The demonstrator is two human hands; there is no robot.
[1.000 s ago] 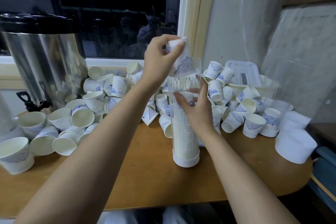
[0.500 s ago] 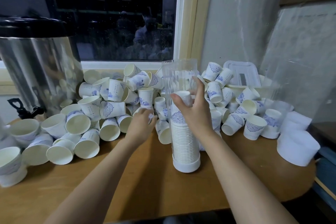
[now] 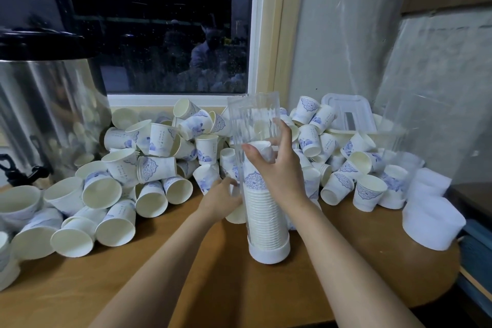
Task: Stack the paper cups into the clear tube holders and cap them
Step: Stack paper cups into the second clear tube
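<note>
Paper cups [image 3: 157,141] heaped on wooden table [image 3: 186,274] (dark window [image 3: 173,34], upper left).
Right hand [image 3: 277,168] grips clear tube [image 3: 253,114]; left hand [image 3: 218,200] hold unclear.

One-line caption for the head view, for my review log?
Right hand grips the half-filled clear tube holder on the table while the left hand reaches into the loose paper cups beside it.

Single head-worn wide-angle view, close above the counter's [image 3: 346,261] near edge, facing forward and down toward the window [image 3: 165,34].
</note>
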